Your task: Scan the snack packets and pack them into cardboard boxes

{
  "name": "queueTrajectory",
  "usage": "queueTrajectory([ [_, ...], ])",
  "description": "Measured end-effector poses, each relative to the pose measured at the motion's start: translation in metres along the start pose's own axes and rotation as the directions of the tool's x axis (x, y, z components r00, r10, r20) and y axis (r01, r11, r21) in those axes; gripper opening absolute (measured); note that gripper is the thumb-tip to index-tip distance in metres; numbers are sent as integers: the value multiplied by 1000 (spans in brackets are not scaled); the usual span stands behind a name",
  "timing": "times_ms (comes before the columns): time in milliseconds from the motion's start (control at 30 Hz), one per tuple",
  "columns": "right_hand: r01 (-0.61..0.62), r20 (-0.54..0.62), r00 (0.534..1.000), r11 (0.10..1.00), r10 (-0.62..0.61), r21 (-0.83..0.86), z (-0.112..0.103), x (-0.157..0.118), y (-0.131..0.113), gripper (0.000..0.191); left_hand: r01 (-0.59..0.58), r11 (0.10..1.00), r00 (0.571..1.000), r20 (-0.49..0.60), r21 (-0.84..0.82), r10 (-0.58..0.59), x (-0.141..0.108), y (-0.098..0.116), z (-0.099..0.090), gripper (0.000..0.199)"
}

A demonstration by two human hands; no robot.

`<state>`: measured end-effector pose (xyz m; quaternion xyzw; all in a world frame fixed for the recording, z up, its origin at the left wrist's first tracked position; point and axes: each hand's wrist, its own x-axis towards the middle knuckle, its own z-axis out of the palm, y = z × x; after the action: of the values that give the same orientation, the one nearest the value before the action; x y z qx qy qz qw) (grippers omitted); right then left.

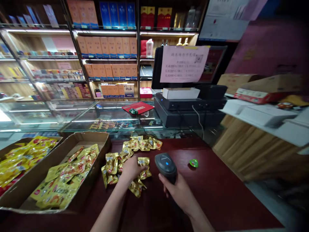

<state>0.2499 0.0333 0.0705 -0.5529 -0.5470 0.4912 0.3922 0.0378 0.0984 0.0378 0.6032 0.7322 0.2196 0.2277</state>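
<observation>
My right hand (178, 187) is wrapped round the handle of a black barcode scanner (166, 165), which has a blue light on top. My left hand (131, 169) is low among small gold snack packets. Its thumb lies across one gold snack packet (145, 173), and its other fingers are mostly hidden. Another gold packet (137, 188) lies just below that hand. More packets (111, 163) are heaped to its left, and a row of them (142, 143) lies beyond it on the dark red table (217, 196).
A cardboard box (95, 180) of yellow packets stands at left, beside another box (58, 140). A small green item (193, 163) lies at right. Behind are a glass counter (79, 114), a red folder (145, 106), and a monitor (158, 67) with a pink notice. Stocked shelves (108, 58) line the wall.
</observation>
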Motion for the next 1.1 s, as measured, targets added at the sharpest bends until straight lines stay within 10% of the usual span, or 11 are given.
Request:
queueTrajectory([
  [467, 5, 43, 999, 999, -6, 38, 3, -3, 12, 43, -20, 984, 1000, -23, -179, 16, -1, -6, 16, 42],
  [733, 35, 81, 996, 999, -38, 36, 12, -4, 0, 33, -32, 765, 999, -26, -643, 19, 6, -3, 28, 50],
  [1100, 42, 120, 992, 999, -40, -18, 31, -2, -6, 25, -62, 642, 995, 2, -764, 98, 6, 4, 22, 15],
])
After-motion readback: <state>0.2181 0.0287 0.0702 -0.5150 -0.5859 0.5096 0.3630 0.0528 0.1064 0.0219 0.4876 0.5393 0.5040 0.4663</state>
